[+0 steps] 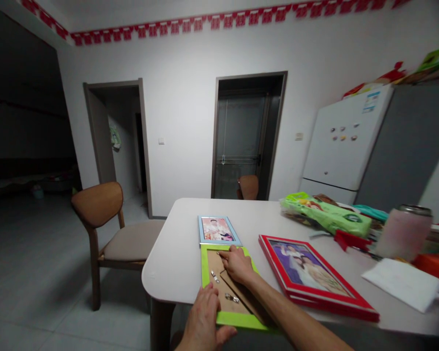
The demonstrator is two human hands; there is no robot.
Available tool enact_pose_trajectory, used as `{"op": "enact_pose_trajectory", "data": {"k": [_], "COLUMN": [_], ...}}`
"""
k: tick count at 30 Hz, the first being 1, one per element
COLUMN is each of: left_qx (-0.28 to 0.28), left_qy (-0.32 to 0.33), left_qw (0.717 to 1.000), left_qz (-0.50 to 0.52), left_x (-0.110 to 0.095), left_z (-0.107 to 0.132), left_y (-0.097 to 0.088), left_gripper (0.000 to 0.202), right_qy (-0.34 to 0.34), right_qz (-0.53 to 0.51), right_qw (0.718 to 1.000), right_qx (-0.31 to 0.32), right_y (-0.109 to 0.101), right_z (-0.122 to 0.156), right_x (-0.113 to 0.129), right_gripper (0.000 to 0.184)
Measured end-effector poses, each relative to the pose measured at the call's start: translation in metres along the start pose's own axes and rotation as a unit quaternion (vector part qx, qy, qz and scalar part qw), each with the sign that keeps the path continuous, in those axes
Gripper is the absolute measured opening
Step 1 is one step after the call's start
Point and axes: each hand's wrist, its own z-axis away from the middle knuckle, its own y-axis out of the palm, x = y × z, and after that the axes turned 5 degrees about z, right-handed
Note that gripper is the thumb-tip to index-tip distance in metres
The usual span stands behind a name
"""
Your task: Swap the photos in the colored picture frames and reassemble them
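Observation:
A green picture frame (236,319) lies face down at the table's near edge, its brown backing board (223,287) showing. Two small metal clips (214,276) are visible on the board. My left hand (205,312) grips the frame's lower left corner, fingers along the side and thumb near the bottom edge. Over the upper part of the board, my right hand (237,263) has its fingers closed, with the index fingertip pressed near the top left. What is under those fingertips is too small to make out. The brown stand leg (237,292) is partly hidden by my right forearm.
Beyond the green frame lies a light blue framed photo (217,229). Stacked red picture frames (322,278) sit to the right. Farther right are a green packet (325,214), a pinkish jar (404,234) and white paper (402,282). A wooden chair (131,241) stands left of the table (168,263).

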Motion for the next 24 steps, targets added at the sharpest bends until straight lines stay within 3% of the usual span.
{"op": "enact_pose_trajectory", "data": {"k": [4,8,13,19,22,24], "left_qx": [0.015,0.025,0.017,-0.026,-0.067,-0.094], "left_qy": [-0.009,-0.019,-0.029,-0.094,-0.132,-0.142], "left_qw": [1.000,0.999,0.999,0.987,0.968,0.940], "left_qz": [0.000,0.006,0.031,0.125,0.205,0.296], "left_x": [-0.001,-0.001,0.000,-0.004,-0.006,-0.005], "left_z": [-0.003,-0.006,-0.002,-0.009,-0.023,-0.033], "left_y": [-0.003,-0.003,0.000,-0.009,-0.016,-0.019], "left_gripper": [0.049,0.048,0.050,0.055,0.043,0.035], "right_qy": [0.000,-0.034,-0.065,-0.042,-0.035,-0.040], "right_qz": [-0.014,-0.072,-0.069,-0.100,-0.094,-0.098], "right_qw": [1.000,0.997,0.995,0.994,0.995,0.994], "right_qx": [-0.007,-0.026,0.006,-0.003,-0.007,-0.013], "right_y": [-0.010,-0.023,-0.029,-0.038,-0.052,-0.062], "right_z": [0.009,0.039,0.073,0.067,0.062,0.062], "right_x": [-0.003,-0.017,-0.021,-0.015,-0.014,-0.006], "right_gripper": [0.041,0.042,0.036,0.030,0.029,0.030]}}
